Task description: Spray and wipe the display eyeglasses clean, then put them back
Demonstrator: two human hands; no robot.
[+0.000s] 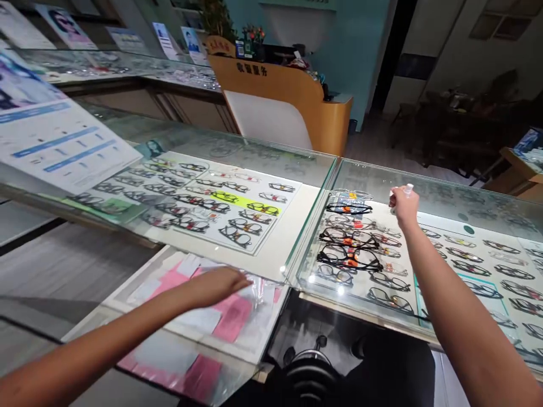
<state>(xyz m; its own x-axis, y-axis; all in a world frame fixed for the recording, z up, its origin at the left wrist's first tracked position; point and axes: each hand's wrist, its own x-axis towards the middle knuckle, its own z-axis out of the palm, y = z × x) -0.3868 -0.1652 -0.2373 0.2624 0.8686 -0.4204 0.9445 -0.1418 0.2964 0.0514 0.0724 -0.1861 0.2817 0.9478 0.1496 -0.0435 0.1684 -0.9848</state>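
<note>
Head view: my right hand (405, 208) is clenched around a small whitish, translucent object (409, 189), which pokes out on the far side of the curled fingers, over the glass-topped display counter (436, 195). Black-framed eyeglasses with orange stickers (350, 243) lie to its left, nearer me. Crinkled clear plastic wrapping (258, 289) sits just right of my left hand (223, 284); whether those fingers grip it, I cannot tell.

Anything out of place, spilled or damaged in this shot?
Mildly: the pink and white sheets by the left hand lie jumbled, overlapping at uneven angles, untidy compared with the neater glasses to the right. No spill or breakage is visible.
</note>
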